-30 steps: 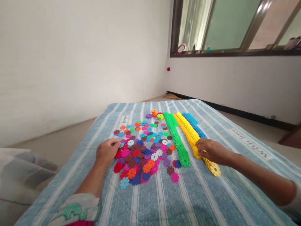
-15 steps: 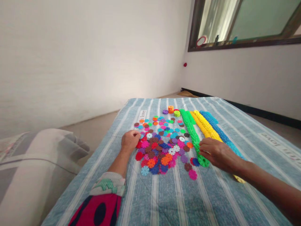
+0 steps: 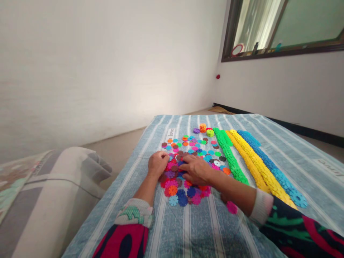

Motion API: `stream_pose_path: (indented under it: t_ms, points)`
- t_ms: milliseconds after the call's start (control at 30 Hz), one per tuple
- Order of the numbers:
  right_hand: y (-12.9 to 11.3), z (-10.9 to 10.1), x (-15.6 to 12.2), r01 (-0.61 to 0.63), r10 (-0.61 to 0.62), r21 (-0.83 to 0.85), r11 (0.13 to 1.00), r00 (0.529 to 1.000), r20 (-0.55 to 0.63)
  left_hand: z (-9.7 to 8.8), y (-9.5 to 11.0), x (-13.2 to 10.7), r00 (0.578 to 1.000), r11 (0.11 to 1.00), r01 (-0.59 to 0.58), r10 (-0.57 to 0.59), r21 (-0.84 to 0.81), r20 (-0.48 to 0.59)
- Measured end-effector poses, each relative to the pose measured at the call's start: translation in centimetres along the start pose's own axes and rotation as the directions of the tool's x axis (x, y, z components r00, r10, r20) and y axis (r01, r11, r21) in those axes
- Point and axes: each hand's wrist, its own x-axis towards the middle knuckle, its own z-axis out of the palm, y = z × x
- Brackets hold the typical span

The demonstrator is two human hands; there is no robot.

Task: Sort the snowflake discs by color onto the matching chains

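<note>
A pile of notched plastic discs [image 3: 182, 197] in many colours is spread over the striped cloth. At its left edge rests my left hand [image 3: 158, 164], its fingers curled together; whatever they may hold is hidden. My right hand [image 3: 197, 169] lies over the middle of the pile, fingers apart and reaching down among the discs, covering part of them. To the right run long overlapping rows of discs: a green row [image 3: 231, 163], a yellow row [image 3: 258, 168] and a blue row [image 3: 271, 166].
Beyond the pile stand small stacks: an orange stack [image 3: 202, 128], a purple stack [image 3: 196, 131] and a lime stack [image 3: 210, 133]. A stray pink disc [image 3: 231, 207] lies below my right forearm. A grey-and-white covered bundle [image 3: 67, 186] sits left of the striped cloth [image 3: 172, 236].
My right hand has moved left from the near end of the green row onto the mixed pile, and its fingers have spread. My left hand stays at the pile's left edge. The view has shifted slightly.
</note>
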Motion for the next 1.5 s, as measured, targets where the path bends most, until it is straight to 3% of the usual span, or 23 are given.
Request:
stream_pose_path:
  t_ms: [100, 200, 367, 467, 600, 767, 833, 933, 1000, 1067, 1133, 1233, 1333, 1500]
  points:
    - [2.2, -0.8, 1.4, -0.183, 0.184, -0.015, 0.983, 0.981, 0.059, 0.0, 0.0, 0.0, 1.0, 1.0, 0.002, -0.002, 0.004, 0.004]
    - [3.7, -1.5, 1.0, -0.294, 0.296, -0.036, 0.955, 0.953, 0.059, 0.1, -0.1, 0.1, 1.0, 1.0, -0.001, 0.001, 0.001, 0.006]
    - [3.1, -1.3, -1.9, -0.412, 0.413, -0.037, 0.911, 0.909, 0.047, 0.0, 0.2, -0.1, 1.0, 1.0, 0.005, -0.005, -0.004, -0.001]
    - [1.3, -0.8, -3.5, -0.373, 0.371, 0.06, 0.926, 0.928, 0.037, -0.1, 0.3, -0.1, 1.0, 1.0, 0.003, -0.003, -0.007, 0.004]
    - [-1.3, -0.4, -5.3, -0.178, 0.187, 0.214, 0.96, 0.982, -0.024, -0.1, 0.2, -0.1, 1.0, 1.0, 0.005, -0.005, -0.016, 0.018]
    - [-3.6, -0.4, -8.6, -0.009, 0.023, 0.238, 0.971, 0.998, -0.054, 0.1, -0.1, 0.1, 1.0, 1.0, 0.007, -0.006, -0.023, 0.017]
    - [-3.9, -0.3, -10.0, -0.041, 0.057, 0.199, 0.979, 0.996, -0.074, 0.1, 0.0, 0.1, 1.0, 1.0, -0.006, 0.007, -0.026, 0.016]
    - [-3.7, 0.2, -11.2, -0.243, 0.256, 0.118, 0.963, 0.959, -0.118, 0.0, 0.3, 0.1, 0.999, 0.999, -0.02, 0.021, -0.028, 0.03]
    - [-3.5, 0.4, -11.0, -0.386, 0.394, 0.084, 0.919, 0.91, -0.129, 0.0, 0.5, 0.1, 0.999, 0.999, -0.028, 0.028, -0.021, 0.039]
    - [-3.5, 0.5, -9.9, -0.447, 0.454, 0.087, 0.891, 0.882, -0.122, -0.1, 0.6, 0.2, 0.999, 0.999, -0.038, 0.038, -0.012, 0.032]
    - [-3.9, 0.4, -8.4, -0.414, 0.429, 0.132, 0.9, 0.896, -0.115, -0.1, 0.6, 0.2, 0.998, 0.999, -0.052, 0.052, -0.008, 0.02]
    - [-4.8, 0.1, -6.6, -0.258, 0.289, 0.209, 0.943, 0.948, -0.132, -0.1, 0.4, 0.4, 0.998, 0.998, -0.067, 0.067, -0.011, 0.01]
    - [-5.6, -0.1, -6.7, -0.155, 0.193, 0.201, 0.967, 0.964, -0.186, 0.0, 0.2, 0.5, 0.998, 0.998, -0.063, 0.063, -0.013, 0.005]
    - [-5.6, 0.6, -9.5, -0.257, 0.281, 0.167, 0.952, 0.949, -0.141, 0.2, 0.1, 0.6, 0.999, 0.999, -0.049, 0.05, -0.018, 0.02]
